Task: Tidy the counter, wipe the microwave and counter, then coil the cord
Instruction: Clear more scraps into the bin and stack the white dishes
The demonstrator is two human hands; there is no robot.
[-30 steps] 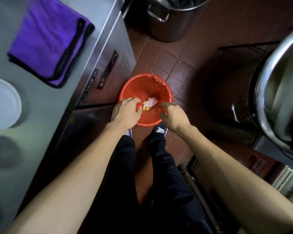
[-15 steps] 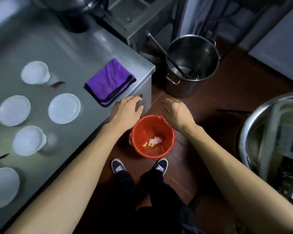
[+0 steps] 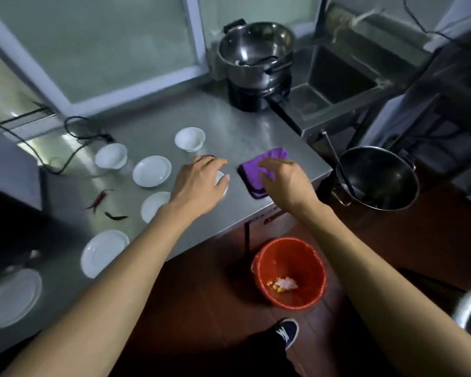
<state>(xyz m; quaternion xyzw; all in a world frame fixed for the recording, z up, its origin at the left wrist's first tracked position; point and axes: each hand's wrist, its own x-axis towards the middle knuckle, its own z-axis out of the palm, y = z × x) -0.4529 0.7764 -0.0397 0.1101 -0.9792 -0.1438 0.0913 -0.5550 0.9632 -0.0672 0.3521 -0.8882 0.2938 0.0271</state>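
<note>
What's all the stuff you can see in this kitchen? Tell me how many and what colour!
plates: five flat ones show, white, left half of the counter; one lies partly under the left hand
bowls: two, white, farther back on the counter
chillies: one red and one dark green by the plates; something red also peeks out at the left fingertips
cloth: one, purple, folded, at the counter's right corner
cord: one, black, back left of the counter
counter: one, steel grey
pot: one, steel, on a black burner at the back
big pot: one, steel, on the floor to the right
bin: one, red, on the floor, scraps inside
shoe: one, dark blue
left hand: open, over a plate
right hand: open, over the cloth
</note>
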